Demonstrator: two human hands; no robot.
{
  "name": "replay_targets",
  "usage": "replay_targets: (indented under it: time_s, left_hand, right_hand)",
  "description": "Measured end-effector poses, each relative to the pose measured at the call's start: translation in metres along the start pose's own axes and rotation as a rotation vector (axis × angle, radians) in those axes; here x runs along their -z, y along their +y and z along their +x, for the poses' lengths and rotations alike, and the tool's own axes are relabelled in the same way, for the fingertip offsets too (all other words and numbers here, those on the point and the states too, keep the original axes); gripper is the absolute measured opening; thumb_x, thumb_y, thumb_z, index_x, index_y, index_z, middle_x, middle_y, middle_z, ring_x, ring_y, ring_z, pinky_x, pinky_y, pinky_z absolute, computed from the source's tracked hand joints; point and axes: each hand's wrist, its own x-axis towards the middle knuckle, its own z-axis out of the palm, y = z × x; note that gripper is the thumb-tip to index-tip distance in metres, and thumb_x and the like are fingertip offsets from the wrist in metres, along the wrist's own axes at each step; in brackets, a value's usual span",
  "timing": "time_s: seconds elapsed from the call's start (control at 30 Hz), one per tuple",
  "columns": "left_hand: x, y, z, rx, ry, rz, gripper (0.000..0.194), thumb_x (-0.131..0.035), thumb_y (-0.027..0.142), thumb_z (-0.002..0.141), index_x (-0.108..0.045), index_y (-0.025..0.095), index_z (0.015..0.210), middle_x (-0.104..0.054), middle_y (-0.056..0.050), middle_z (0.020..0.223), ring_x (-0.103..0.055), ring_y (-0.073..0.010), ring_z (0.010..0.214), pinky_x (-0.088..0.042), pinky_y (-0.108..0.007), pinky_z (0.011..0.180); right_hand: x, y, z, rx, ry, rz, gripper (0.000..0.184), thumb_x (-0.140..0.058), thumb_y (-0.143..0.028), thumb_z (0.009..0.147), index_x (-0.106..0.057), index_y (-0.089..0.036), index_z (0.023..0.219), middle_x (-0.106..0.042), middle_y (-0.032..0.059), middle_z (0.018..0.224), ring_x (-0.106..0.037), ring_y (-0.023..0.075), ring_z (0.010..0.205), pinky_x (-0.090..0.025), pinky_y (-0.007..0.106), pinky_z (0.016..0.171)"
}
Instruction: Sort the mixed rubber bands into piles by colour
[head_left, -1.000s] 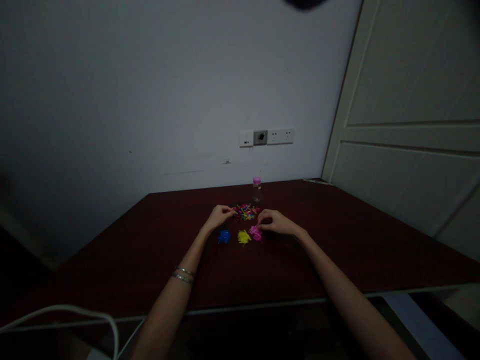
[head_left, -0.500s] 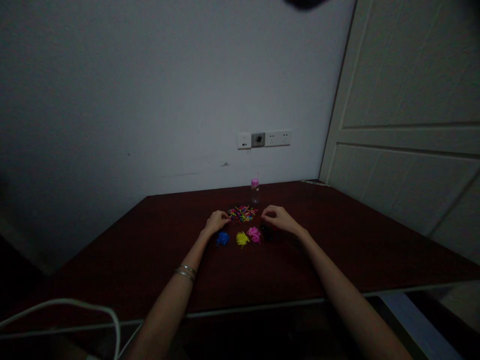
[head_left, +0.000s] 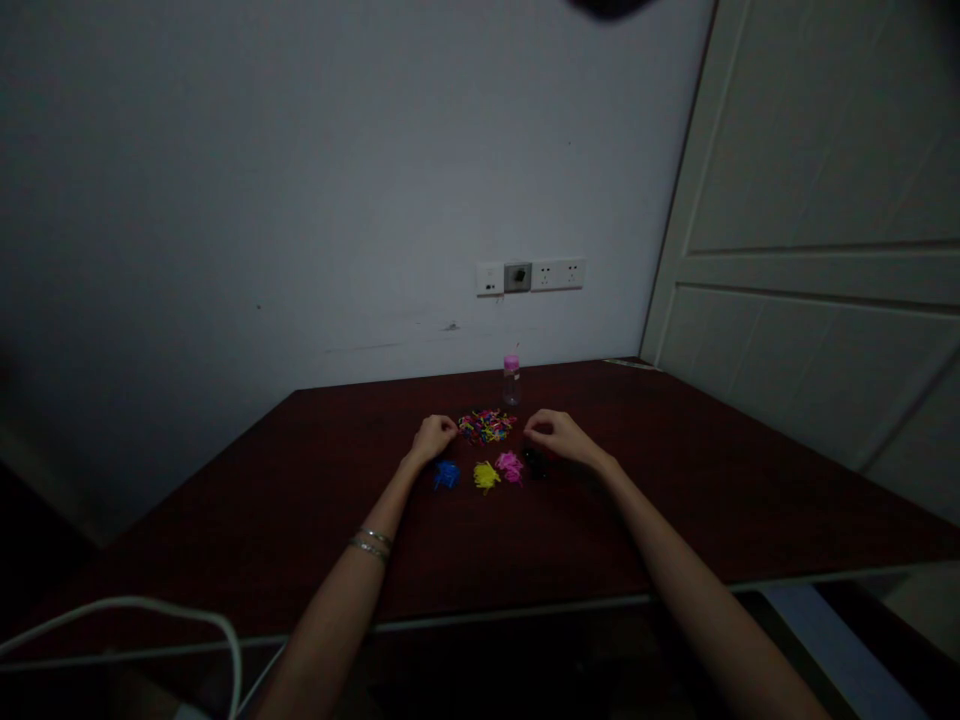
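Note:
A mixed pile of small multicoloured strips (head_left: 487, 426) lies on the dark red table (head_left: 315, 440). My left hand (head_left: 435, 437) is at the pile's left edge, thumb and fingertips pinched; anything between them is too small to make out. On the other side my right hand (head_left: 556, 434) hovers with its fingers also pinched, contents unclear. Nearer me lie single-colour heaps: blue (head_left: 447, 474) just below my left hand, yellow (head_left: 486, 476) in the middle, pink (head_left: 510, 466) beside it. A black heap (head_left: 535, 462) sits under my right hand, partly hidden by it.
Behind the mixed pile stands a clear bottle with a pink lid (head_left: 511, 380). Wall sockets (head_left: 556, 274) are above the table's back edge. A white cable (head_left: 150, 603) loops over the front left edge. A panelled door (head_left: 810, 270) borders the right side.
My left hand has drawn back slightly from the mixed pile's edge, its fingers more curled. My right hand has hardly moved. The view has shifted very slightly.

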Motion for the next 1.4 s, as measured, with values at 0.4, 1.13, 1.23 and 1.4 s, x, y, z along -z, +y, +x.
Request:
replay_targets:
  time_s: [0.4,1.13,1.23,1.4]
  left_hand:
    - [0.000,0.042,-0.014,-0.252,-0.209,-0.308,0.021,-0.057,0.026,0.068,-0.068,0.009,0.074,-0.066,-0.005,0.073,-0.056,-0.0130,0.068,-0.042,-0.022,0.065]
    - [-0.024,0.069,-0.034,-0.350,-0.476,-0.275,0.020,-0.056,0.018,0.066,-0.067,0.009,0.080,-0.064,-0.004,0.070,-0.052,-0.0102,0.060,-0.038,-0.018,0.055]
    - [-0.020,0.070,-0.033,-0.353,-0.462,-0.308,0.019,-0.056,0.016,0.065,-0.068,0.009,0.078,-0.064,-0.004,0.069,-0.051,-0.0103,0.061,-0.038,-0.018,0.055]
    - [-0.012,0.061,-0.024,-0.264,-0.315,-0.390,0.020,-0.057,0.017,0.065,-0.068,0.008,0.078,-0.064,-0.004,0.068,-0.052,-0.0105,0.061,-0.039,-0.019,0.057]
  right_hand:
    - [-0.004,-0.005,0.000,0.080,-0.017,0.057,0.025,-0.057,-0.025,0.074,-0.064,-0.019,0.097,-0.063,0.0064,0.098,-0.057,0.0181,0.091,-0.043,0.032,0.082]
    - [-0.003,-0.002,0.001,0.042,0.000,0.073,0.023,-0.054,-0.024,0.075,-0.066,-0.017,0.094,-0.064,0.0064,0.094,-0.060,0.0169,0.086,-0.046,0.030,0.079]
    - [-0.001,-0.002,0.000,0.034,0.018,0.070,0.023,-0.053,-0.024,0.075,-0.066,-0.017,0.093,-0.065,0.0062,0.093,-0.060,0.0169,0.085,-0.046,0.030,0.078]
    - [0.000,0.006,0.002,0.024,0.064,-0.002,0.022,-0.052,-0.024,0.076,-0.066,-0.017,0.091,-0.065,0.0056,0.092,-0.059,0.0169,0.086,-0.046,0.029,0.078]
